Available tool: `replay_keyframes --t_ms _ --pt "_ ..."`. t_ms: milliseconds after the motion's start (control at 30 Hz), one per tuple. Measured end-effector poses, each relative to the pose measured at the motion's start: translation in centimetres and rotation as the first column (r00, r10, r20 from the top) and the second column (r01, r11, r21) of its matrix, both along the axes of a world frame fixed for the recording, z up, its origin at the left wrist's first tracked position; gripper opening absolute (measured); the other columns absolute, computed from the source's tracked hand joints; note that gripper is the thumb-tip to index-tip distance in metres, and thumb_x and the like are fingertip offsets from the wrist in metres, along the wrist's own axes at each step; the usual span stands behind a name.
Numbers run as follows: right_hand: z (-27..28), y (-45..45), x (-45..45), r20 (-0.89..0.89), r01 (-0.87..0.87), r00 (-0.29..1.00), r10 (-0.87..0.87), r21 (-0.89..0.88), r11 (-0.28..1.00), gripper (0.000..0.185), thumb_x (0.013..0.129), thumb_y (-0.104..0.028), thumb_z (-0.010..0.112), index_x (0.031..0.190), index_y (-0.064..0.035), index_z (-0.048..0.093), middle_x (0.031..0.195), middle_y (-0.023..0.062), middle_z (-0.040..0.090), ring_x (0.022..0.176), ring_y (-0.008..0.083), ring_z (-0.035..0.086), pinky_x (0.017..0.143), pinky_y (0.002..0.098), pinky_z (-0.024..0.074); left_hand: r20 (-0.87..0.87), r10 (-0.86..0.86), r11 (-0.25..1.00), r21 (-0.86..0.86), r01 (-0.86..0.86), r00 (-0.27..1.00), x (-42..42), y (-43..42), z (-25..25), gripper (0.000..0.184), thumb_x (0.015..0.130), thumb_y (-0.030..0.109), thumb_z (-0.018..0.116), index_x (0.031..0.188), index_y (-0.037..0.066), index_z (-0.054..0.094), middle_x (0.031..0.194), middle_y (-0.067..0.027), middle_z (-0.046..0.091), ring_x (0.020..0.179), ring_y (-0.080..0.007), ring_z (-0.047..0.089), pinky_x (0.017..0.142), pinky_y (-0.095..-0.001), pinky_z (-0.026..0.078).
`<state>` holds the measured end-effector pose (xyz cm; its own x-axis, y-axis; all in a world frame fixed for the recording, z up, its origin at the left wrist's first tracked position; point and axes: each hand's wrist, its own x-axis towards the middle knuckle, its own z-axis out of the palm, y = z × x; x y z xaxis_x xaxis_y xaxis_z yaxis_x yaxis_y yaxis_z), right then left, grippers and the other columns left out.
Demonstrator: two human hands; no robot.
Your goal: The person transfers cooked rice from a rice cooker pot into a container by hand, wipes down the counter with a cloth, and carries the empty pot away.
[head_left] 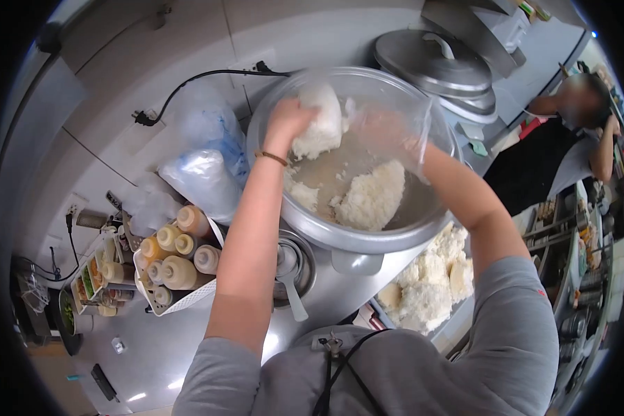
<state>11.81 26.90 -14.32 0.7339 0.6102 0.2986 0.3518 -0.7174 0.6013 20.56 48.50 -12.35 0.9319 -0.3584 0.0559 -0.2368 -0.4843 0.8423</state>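
My left hand (290,123), with a brown band at the wrist, grips a large clump of white cooked rice (320,132) at the left side of a big round metal pot (367,243). My right hand (385,130) is over the pot's right side, blurred behind or inside a clear plastic bag (417,128); its fingers cannot be made out. Another rice clump (373,197) lies on the pot's bottom below my right hand. Smaller bits of rice (301,196) stick near the left inner wall.
Left are filled plastic bags (204,182) and a white basket (180,303) of squeeze bottles. Metal bowls with a ladle (291,284) sit beside the pot. A tray of rice chunks (426,291) is at lower right. Lids (433,62) stand behind; a co-worker (548,156) is at right.
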Motion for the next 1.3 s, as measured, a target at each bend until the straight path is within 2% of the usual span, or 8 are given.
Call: replay_keyframes --t_ms 100,267,400,467,633,900,1067,1300 --pt "5.8 -0.6 -3.9 -0.047 0.080 0.996 -0.071 0.217 0.973 0.018 0.067 -0.014 0.053 0.080 -0.0024 0.056 0.072 0.0107 0.058 0.068 0.0270 0.058 0.064 0.0345 0.0481 0.061 -0.127 0.991 -0.023 0.129 0.990 -1.9 -2.3 5.1 0.031 0.073 0.035 0.066 0.078 0.005 0.062 0.071 -0.0013 0.056 0.064 -0.0097 0.049 0.055 -0.0259 0.039" --pt "11.9 -4.3 -12.1 -0.156 0.462 0.869 -0.470 -0.085 0.883 0.010 0.067 -0.008 0.050 0.075 -0.0053 0.057 0.071 0.0068 0.059 0.068 0.0238 0.059 0.059 0.0346 0.0474 0.012 -0.444 0.894 -0.061 0.443 0.896 -8.7 -7.0 14.3 0.054 0.072 0.040 0.065 0.109 0.002 0.056 0.091 -0.0041 0.060 0.082 -0.0129 0.053 0.070 -0.0266 0.042" --pt "11.2 -12.9 -21.6 0.083 0.305 0.952 -0.295 -0.157 0.939 0.014 0.070 -0.012 0.056 0.078 -0.0011 0.059 0.071 0.0115 0.062 0.065 0.0215 0.062 0.053 0.0300 0.0487 0.123 -0.680 0.687 -0.240 0.686 0.723 -16.0 -13.3 15.8 0.022 0.082 0.024 0.056 0.082 0.003 0.062 0.069 -0.0005 0.059 0.058 -0.0087 0.053 0.050 -0.0200 0.040" --pt "10.5 -14.9 -27.4 -0.252 0.521 0.848 -0.465 0.246 0.817 0.014 0.072 -0.013 0.056 0.078 -0.0018 0.060 0.073 0.0095 0.062 0.069 0.0190 0.060 0.057 0.0288 0.0479 0.063 -0.745 0.621 -0.298 0.725 0.664 -20.2 -15.9 15.7 0.026 0.082 0.026 0.057 0.089 0.002 0.062 0.070 0.0017 0.058 0.058 -0.0063 0.050 0.049 -0.0191 0.037" --pt "5.7 -16.1 -41.0 -0.214 0.244 0.960 -0.181 0.955 0.170 0.011 0.073 -0.012 0.059 0.078 -0.0031 0.060 0.082 0.0050 0.062 0.076 0.0095 0.056 0.067 0.0249 0.0447 -0.053 -0.851 0.521 -0.210 0.827 0.523 -28.7 -22.2 8.8 0.055 0.075 0.032 0.065 0.118 0.001 0.050 0.097 -0.0067 0.059 0.087 -0.0125 0.053 0.075 -0.0266 0.042" --pt "-5.9 -19.7 -51.4 -0.409 0.764 0.567 -0.715 0.586 0.271 0.011 0.063 -0.010 0.062 0.073 -0.0072 0.058 0.066 0.0099 0.057 0.065 0.0278 0.057 0.054 0.0372 0.0447 -0.343 -0.810 0.586 -0.448 0.675 0.475 -38.8 -27.4 -9.4 0.067 0.077 0.023 0.064 0.128 -0.006 0.032 0.103 -0.0127 0.058 0.086 -0.0152 0.057 0.074 -0.0256 0.045" --pt "-12.6 -20.5 -49.1 -0.474 0.780 0.626 -0.620 0.407 0.476 0.011 0.069 -0.015 0.056 0.076 -0.0058 0.059 0.071 0.0112 0.059 0.068 0.0299 0.058 0.063 0.0402 0.0455 -0.697 -0.648 0.724 -0.437 0.534 0.307 -40.3 -26.5 -15.2 0.053 0.084 0.030 0.051 0.127 0.004 0.038 0.123 -0.0102 0.046 0.115 -0.0181 0.040 0.096 -0.0283 0.028" --pt "-19.2 -20.4 -45.6 -0.675 0.907 0.415 -0.610 0.258 0.332 0.014 0.069 -0.012 0.055 0.080 -0.0056 0.060 0.074 0.0139 0.059 0.070 0.0324 0.058 0.064 0.0400 0.0454 -0.951 -0.281 0.926 -0.233 0.296 0.131 -38.6 -27.3 -25.8 0.054 0.086 0.038 0.046 0.128 0.005 0.037 0.127 -0.0136 0.043 0.125 -0.0298 0.023 0.103 -0.0458 0.010"
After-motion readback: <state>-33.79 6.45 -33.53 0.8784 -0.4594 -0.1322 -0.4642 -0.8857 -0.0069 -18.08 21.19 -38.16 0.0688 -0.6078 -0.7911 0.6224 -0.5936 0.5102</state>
